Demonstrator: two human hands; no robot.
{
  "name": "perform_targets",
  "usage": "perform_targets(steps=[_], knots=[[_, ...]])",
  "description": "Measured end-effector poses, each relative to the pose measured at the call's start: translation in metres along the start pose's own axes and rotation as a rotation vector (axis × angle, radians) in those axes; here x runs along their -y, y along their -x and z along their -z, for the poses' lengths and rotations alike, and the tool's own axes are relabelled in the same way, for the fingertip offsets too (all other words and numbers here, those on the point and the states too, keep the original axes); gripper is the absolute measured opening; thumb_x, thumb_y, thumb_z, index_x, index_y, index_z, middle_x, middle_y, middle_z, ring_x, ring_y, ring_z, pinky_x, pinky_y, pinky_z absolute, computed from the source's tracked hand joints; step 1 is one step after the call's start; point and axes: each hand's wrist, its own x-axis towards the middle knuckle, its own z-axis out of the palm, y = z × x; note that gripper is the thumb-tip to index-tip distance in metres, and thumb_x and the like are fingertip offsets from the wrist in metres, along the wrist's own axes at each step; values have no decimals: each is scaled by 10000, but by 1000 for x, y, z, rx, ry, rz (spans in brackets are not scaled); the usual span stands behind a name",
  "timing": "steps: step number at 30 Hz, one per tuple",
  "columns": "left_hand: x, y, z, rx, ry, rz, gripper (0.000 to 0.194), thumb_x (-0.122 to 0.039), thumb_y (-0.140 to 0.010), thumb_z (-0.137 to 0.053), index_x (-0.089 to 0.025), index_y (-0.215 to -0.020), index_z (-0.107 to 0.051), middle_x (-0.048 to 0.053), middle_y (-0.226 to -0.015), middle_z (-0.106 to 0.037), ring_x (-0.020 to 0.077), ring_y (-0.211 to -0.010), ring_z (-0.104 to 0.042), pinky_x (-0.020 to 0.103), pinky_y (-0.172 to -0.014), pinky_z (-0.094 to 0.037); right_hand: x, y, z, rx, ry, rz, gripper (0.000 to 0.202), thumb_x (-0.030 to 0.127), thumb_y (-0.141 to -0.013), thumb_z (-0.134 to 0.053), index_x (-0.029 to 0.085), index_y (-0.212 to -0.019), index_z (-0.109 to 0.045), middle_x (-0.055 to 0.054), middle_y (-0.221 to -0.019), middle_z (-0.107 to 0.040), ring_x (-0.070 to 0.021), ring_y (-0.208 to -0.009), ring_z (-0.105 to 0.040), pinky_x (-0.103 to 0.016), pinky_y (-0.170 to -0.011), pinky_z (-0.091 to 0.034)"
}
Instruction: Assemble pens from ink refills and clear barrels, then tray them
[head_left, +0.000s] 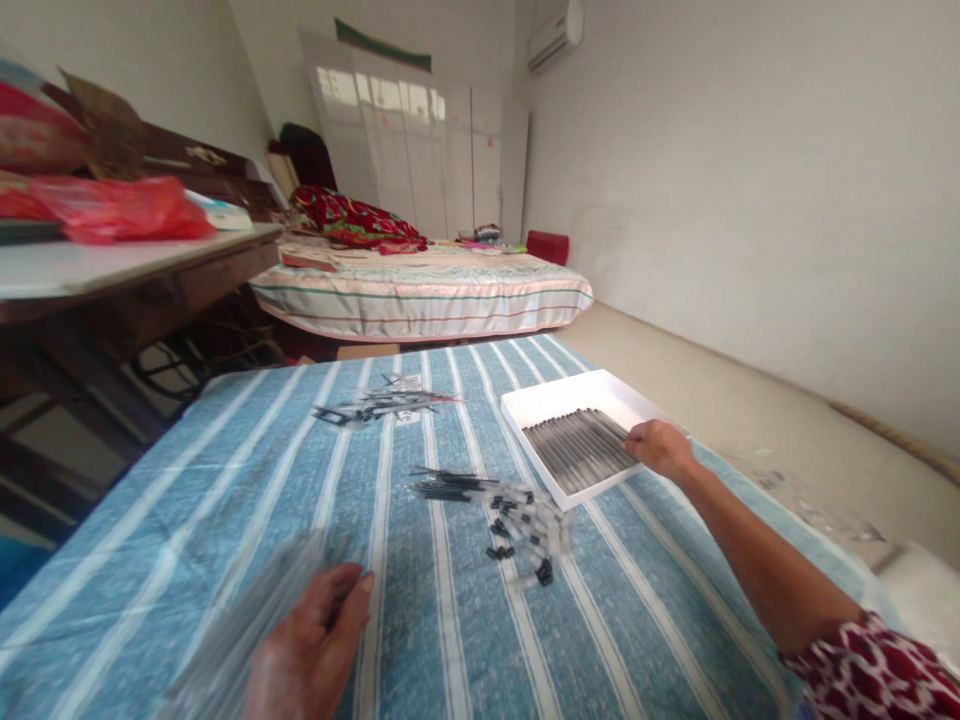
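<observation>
My right hand (661, 450) reaches to the right side of a shallow white box (641, 402), its fingers pinched on the end of a pen at the row's edge. Inside the box, grey pens (577, 445) lie side by side in a row. At the lower left, my left hand (311, 640) is curled with thumb and fingers close together, next to a bundle of translucent grey pen barrels (247, 620). Motion blurs the bundle, and what the left fingers hold cannot be made out.
Dark pen refills (454, 485) and a heap of clear and black caps (529, 530) lie mid-table on the striped blue cloth (405, 640). Farther back is another pile of thin dark parts (382, 403). A bed (427, 295) and a side table (112, 265) stand beyond.
</observation>
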Motion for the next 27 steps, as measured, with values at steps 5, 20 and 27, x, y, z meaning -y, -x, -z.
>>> perform_targets(steps=[5, 20, 27], knots=[[-1, 0, -1, -6, -17, 1, 317, -501, -671, -553, -245, -854, -595, 12, -809, -732, 257, -777, -688, 325, -758, -527, 0, -4, 0, 33, 47, 21, 293, 393, -786, -491, 210, -776, -719, -70, -806, -687, -212, -790, -616, -254, -553, -344], [11, -3, 2, -35, -66, -14, 335, -487, -697, -544, -235, -909, -605, 1, -832, -734, 218, -785, -691, 262, -667, -546, -2, 0, 3, 45, 94, 17, 326, 409, -815, -466, 208, -750, -714, -63, -770, -686, -194, -739, -622, -240, -541, -340], [2, -2, 14, -138, -90, -9, 301, -449, -712, -518, -212, -865, -623, 17, -795, -721, 221, -752, -684, 285, -686, -529, 8, 12, 3, -69, 78, -14, 381, 419, -839, -393, 209, -813, -710, -84, -821, -691, -221, -769, -621, -253, -534, -332]])
